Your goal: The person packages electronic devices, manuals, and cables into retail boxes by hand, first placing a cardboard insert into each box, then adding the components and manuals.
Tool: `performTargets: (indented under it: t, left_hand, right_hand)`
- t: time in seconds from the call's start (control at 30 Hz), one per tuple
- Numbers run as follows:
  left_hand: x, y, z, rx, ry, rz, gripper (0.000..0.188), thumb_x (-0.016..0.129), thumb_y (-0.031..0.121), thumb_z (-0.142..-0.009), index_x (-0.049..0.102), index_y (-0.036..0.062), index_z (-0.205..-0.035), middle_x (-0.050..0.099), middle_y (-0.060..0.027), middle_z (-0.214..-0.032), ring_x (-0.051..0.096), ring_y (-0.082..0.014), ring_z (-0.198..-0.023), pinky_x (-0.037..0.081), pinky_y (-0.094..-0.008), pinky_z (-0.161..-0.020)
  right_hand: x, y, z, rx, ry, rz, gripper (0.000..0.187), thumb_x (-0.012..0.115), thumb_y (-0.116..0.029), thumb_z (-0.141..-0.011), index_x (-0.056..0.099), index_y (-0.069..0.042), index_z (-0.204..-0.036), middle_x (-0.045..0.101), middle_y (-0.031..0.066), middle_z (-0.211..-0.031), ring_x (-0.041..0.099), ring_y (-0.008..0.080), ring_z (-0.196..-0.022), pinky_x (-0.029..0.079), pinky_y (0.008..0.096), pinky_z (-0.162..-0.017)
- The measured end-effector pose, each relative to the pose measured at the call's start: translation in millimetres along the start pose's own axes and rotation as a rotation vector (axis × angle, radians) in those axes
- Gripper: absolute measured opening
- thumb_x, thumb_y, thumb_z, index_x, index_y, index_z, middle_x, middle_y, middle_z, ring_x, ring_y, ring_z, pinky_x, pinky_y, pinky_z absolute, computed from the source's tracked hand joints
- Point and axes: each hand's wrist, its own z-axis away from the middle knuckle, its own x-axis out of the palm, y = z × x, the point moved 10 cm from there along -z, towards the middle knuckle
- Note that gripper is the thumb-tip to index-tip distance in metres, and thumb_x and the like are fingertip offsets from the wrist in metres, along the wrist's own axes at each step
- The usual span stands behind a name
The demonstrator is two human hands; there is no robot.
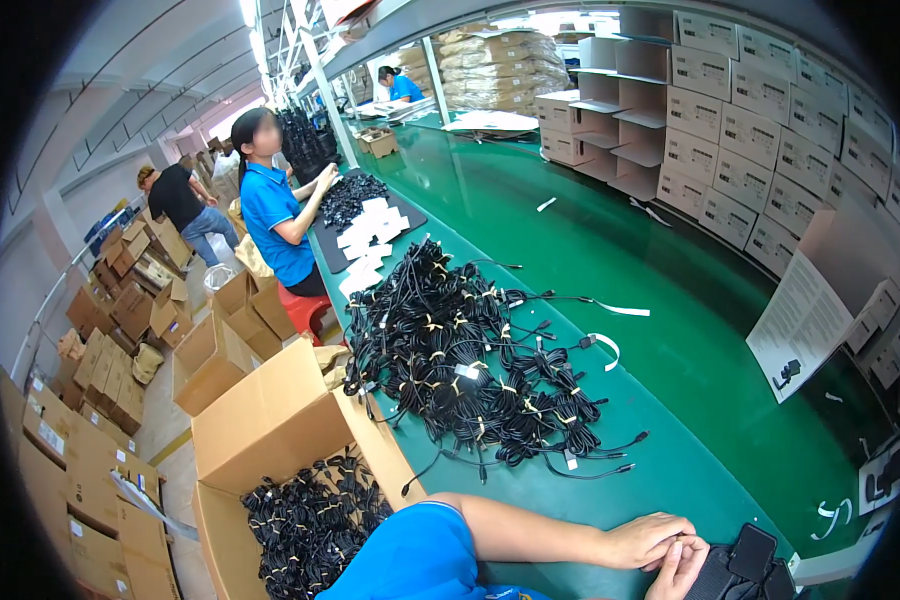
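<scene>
My left hand [646, 540] reaches in from the blue sleeve at the lower edge, fingers curled and closed. Against it, my right hand [682, 567] is bent with fingertips pressed together. The hands touch each other, and whatever they may pinch is too small or hidden. Just right of them lies a black device [752, 552] with a flat square part, partly cut off by the rim. Beyond my left arm, a big heap of bundled black cables [460, 350] tied with pale bands sits on the green worktable [500, 500].
An open cardboard box [260, 430] of black cables stands left of the table. A co-worker in blue [272, 225] sits farther along, near small black parts [355, 200] and white cards [372, 235]. Stacked white boxes [745, 130] line the right. A printed card [800, 325] leans at right.
</scene>
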Motion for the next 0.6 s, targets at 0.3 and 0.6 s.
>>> performTargets:
  t: [0.3,0.6]
  left_hand:
    - [-1,-5,1,-0.056,-0.002,0.053,0.02,0.045,0.015,-0.087,0.047,0.0061,-0.105,0.056,-0.0071,-0.093,0.051,-0.0252,-0.082,0.04,-0.0342,-0.077]
    - [2,-11,3,-0.06,0.004,0.04,0.02,0.045,0.015,-0.087,0.047,0.0059,-0.105,0.056,-0.0072,-0.095,0.051,-0.0259,-0.084,0.04,-0.0349,-0.078]
  right_hand:
    - [0,-4,4,0.085,0.024,0.075,0.016,0.042,-0.012,-0.092,0.039,-0.004,-0.105,0.049,0.008,-0.088,0.044,0.0099,-0.063,0.038,0.0191,-0.055]
    - [0,1,6,0.082,-0.004,0.046,0.021,0.042,-0.012,-0.092,0.038,-0.003,-0.111,0.049,0.0098,-0.091,0.045,0.0105,-0.063,0.039,0.0191,-0.056]
